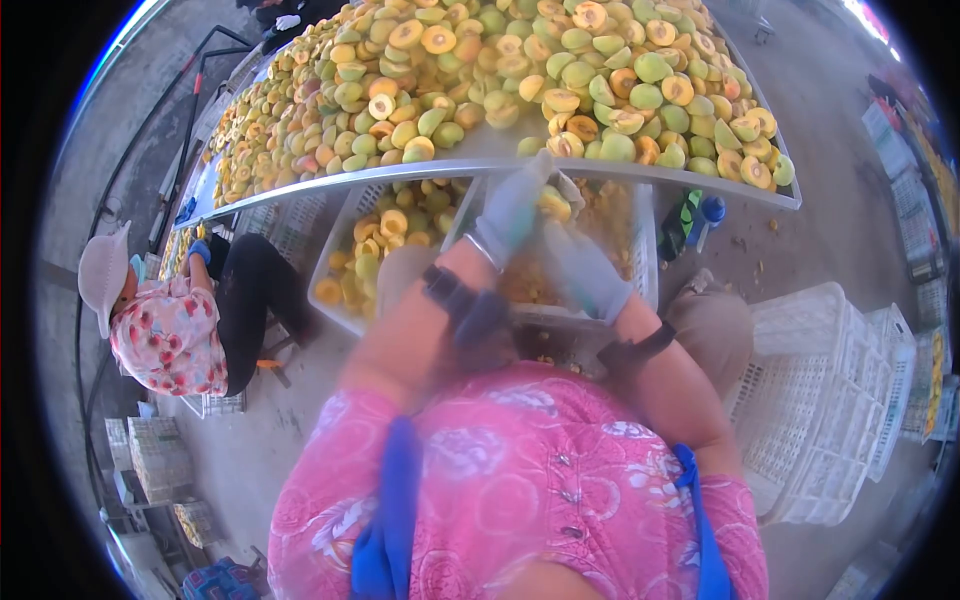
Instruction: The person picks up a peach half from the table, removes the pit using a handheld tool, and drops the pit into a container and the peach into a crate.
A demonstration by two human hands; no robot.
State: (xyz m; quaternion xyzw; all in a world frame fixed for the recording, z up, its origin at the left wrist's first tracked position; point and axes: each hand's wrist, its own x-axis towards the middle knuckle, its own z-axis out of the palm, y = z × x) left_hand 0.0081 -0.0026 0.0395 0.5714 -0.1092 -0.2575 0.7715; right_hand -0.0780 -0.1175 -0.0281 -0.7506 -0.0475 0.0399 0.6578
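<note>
My left hand (515,212), in a pale glove, is at the front rim of a metal-edged table (450,172), its fingers closed around an apricot (553,205) that shows orange flesh. Just below and to the right is my right hand (586,272), also gloved; motion blur hides how its fingers lie. A big heap of apricots (610,75), many cut in half, covers the table. Under the rim, a white crate (645,235) with brownish bits inside sits below my hands. Beside it another crate (345,318) holds apricot halves.
At the left sits a person (170,335) in a hat and floral top. Stacked white crates (800,400) stand close on my right. A blue bottle (711,212) is beside the crate under the table. More crates (160,460) are at the lower left.
</note>
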